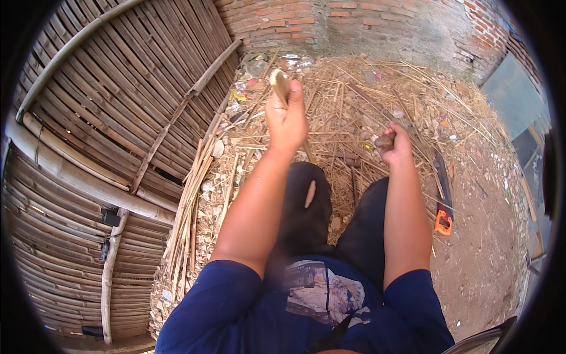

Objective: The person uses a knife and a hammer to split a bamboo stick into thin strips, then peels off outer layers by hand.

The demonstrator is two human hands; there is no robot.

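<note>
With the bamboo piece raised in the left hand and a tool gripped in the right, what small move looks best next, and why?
Probably bring the right hand across toward the left hand. The left hand holds a bamboo piece upright, its cut end exposed above the fingers. The right grips a dark handle well apart from it, so the two cannot meet yet. What the handle carries is not visible.

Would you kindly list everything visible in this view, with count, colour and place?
bamboo strip: one, tan, held upright in left hand
wooden handle: one, brown, gripped in right hand
handsaw: one, dark blade, orange handle, on ground at right
bamboo scraps: many, straw-coloured, littering ground ahead
bamboo slat panel: one, brown, left
brick wall: one, red, top
hands: left, right, both closed
</note>
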